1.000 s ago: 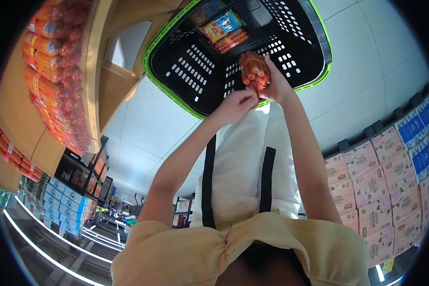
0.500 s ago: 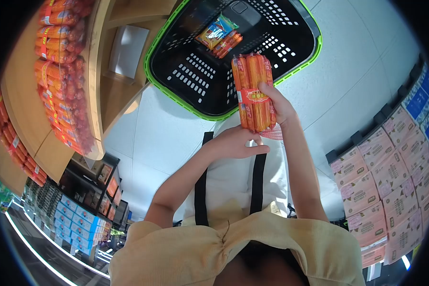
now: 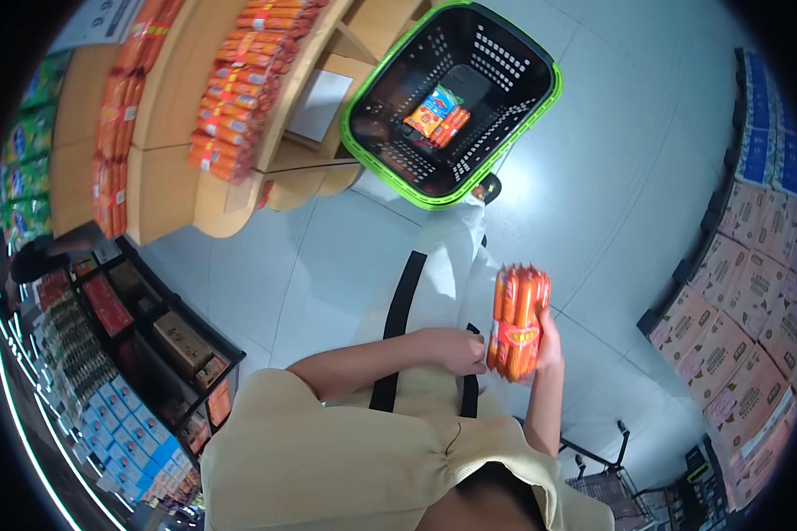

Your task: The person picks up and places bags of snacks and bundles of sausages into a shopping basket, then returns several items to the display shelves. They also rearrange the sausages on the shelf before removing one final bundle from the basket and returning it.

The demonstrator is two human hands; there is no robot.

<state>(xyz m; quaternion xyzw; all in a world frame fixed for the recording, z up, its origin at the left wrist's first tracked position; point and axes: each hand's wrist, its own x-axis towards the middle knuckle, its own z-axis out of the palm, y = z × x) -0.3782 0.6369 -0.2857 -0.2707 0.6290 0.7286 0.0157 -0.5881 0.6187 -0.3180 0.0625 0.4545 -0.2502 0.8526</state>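
A clear-wrapped pack of orange-red sausages (image 3: 517,323) with a red label is held upright in my right hand (image 3: 549,342), fingers around its right side. My left hand (image 3: 463,352) is closed beside the pack's lower left edge, in front of a black strap. Whether anything is inside its fingers is hidden. Beyond my hands, a black basket with a green rim (image 3: 416,196) stands on the floor. Inside it lie a blue-and-orange snack bag (image 3: 432,110) and a smaller red-orange pack (image 3: 451,128).
Wooden shelving (image 3: 205,199) on the left carries stacked sausage packs (image 3: 230,106) and green bags (image 3: 27,168). Pink cartons (image 3: 726,327) and blue packages (image 3: 770,133) are piled along the right. A wire cart (image 3: 607,491) stands at the lower right.
The view has shifted, with the basket now smaller and higher up. My right hand has brought the sausage pack lower and to the right. My left hand has gone from fingers apart to closed.
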